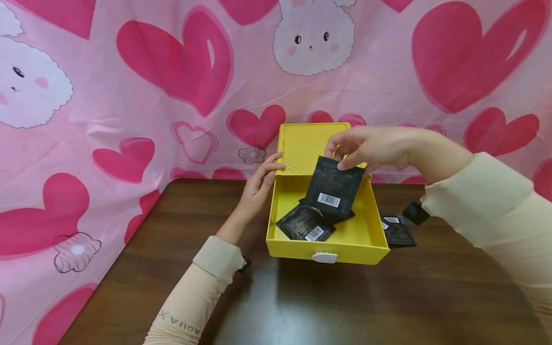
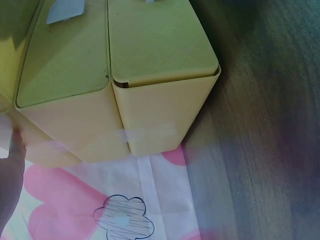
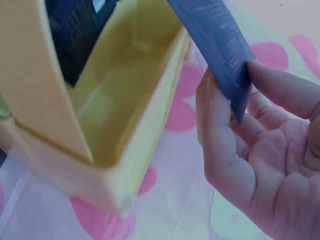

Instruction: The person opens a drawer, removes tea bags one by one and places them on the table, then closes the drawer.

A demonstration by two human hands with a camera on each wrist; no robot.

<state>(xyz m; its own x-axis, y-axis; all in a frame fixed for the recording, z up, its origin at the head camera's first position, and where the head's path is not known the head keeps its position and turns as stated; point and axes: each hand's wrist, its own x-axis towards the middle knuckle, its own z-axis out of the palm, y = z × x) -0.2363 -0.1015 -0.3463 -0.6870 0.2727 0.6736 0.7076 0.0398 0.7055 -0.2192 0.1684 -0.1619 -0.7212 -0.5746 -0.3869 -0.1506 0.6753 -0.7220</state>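
Note:
My right hand [image 1: 371, 146] pinches the top edge of a flat black sachet [image 1: 332, 187] with a white barcode between thumb and fingers. The sachet hangs over an open yellow drawer [image 1: 366, 232] with a white handle on its front. Inside that drawer lie more black sachets [image 1: 302, 223], partly overlapping. In the right wrist view the held sachet [image 3: 220, 45] slants between thumb and fingers. My left hand [image 1: 258, 184] touches the left side of the yellow drawer cabinet [image 1: 302, 143], its fingers fairly straight; the left wrist view shows only a little of it.
Further black sachets [image 1: 398, 230] lie on the brown table [image 1: 172, 268], right of the drawer. Below the open drawer, the left wrist view shows other closed drawers [image 2: 160, 40] of the cabinet. A pink heart-patterned cloth [image 1: 151, 96] hangs behind the table.

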